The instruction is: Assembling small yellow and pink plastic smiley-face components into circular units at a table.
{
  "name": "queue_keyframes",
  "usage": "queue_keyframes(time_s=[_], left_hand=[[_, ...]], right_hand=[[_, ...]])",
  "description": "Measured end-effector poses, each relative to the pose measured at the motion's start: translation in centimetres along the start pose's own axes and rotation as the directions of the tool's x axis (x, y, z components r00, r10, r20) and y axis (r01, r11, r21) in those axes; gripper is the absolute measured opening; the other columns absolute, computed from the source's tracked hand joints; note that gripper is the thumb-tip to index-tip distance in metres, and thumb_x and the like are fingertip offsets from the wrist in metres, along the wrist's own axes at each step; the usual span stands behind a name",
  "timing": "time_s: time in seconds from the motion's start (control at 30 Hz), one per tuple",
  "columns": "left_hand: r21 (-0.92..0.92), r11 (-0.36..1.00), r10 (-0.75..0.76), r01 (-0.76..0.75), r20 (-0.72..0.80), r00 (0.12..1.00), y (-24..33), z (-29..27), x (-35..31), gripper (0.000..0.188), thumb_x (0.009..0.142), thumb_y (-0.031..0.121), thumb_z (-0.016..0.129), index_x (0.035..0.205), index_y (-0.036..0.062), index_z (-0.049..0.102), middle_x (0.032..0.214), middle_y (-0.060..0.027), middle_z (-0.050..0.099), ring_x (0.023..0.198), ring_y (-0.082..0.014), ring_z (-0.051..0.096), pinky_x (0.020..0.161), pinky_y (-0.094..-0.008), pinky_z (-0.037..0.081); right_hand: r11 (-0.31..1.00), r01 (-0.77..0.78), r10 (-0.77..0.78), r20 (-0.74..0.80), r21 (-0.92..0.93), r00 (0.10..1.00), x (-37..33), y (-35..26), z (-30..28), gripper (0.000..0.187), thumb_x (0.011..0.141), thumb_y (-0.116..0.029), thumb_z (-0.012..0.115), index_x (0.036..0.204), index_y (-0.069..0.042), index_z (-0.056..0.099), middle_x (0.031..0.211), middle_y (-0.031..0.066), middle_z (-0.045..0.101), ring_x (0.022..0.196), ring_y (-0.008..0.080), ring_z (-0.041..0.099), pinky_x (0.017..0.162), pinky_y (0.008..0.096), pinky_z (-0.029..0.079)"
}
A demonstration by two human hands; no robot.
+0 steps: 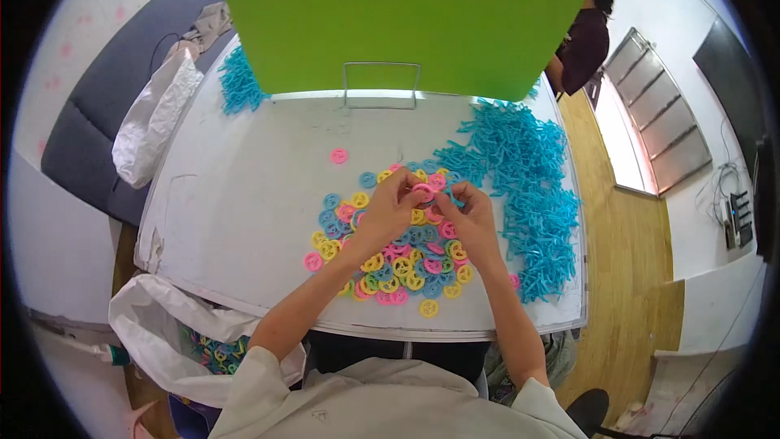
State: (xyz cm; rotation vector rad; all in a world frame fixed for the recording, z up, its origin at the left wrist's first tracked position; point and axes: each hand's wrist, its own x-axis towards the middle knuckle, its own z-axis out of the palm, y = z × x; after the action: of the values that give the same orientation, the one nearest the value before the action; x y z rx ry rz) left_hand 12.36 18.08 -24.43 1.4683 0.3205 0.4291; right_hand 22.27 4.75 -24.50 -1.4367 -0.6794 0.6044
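Observation:
Both hands meet above a pile of small round plastic discs [398, 264] in pink, yellow, blue and green, each with cut-out openings. My left hand [396, 207] is closed on a pink disc [423, 191], pinched in its fingertips. Just to its right, my right hand [473, 215] pinches a small blue plastic stick piece [452, 195], close to the disc's edge. Whether the two pieces touch I cannot tell, as the fingers partly cover them. A lone pink disc [338, 156] lies farther off on the white table [236, 195].
A large heap of blue stick pieces [532, 187] covers the table's right side, with a smaller heap [240, 81] at far left. A green panel [414, 16] stands across the back. Beside the table's near left sits a white sack [154, 333] of coloured pieces. A person [587, 41] is at far right.

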Motion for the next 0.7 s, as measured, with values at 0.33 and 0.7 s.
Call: queue_keyframes(time_s=[0.33, 0.7], left_hand=[[0.182, 0.981, 0.065, -0.06, -0.02, 0.998, 1.0, 0.5, 0.1, 0.004, 0.092, -0.002, 0.052, 0.092, 0.0003, 0.049, 0.086, -0.0049, 0.059, 0.079, -0.011, 0.057, 0.075, -0.0266, 0.05], [-0.019, 0.998, 0.059, -0.059, -0.016, 0.998, 2.5, 0.5, 0.0, 0.013, 0.091, 0.004, 0.058, 0.102, -0.0027, 0.058, 0.091, -0.009, 0.066, 0.083, -0.012, 0.062, 0.075, -0.0257, 0.053]], right_hand=[[0.979, -0.115, 0.111, 0.037, 0.166, 0.993, 0.0, -0.2, -0.4, 0.018, 0.092, -0.017, 0.063, 0.099, -0.001, 0.058, 0.09, 0.005, 0.065, 0.077, 0.0092, 0.064, 0.07, 0.0224, 0.053], [0.994, 0.083, -0.091, -0.141, -0.065, 0.986, -0.6, -2.1, 0.4, 0.035, 0.088, -0.007, 0.064, 0.121, -0.001, 0.052, 0.083, 0.0054, 0.067, 0.073, 0.0102, 0.064, 0.065, 0.0235, 0.052]])
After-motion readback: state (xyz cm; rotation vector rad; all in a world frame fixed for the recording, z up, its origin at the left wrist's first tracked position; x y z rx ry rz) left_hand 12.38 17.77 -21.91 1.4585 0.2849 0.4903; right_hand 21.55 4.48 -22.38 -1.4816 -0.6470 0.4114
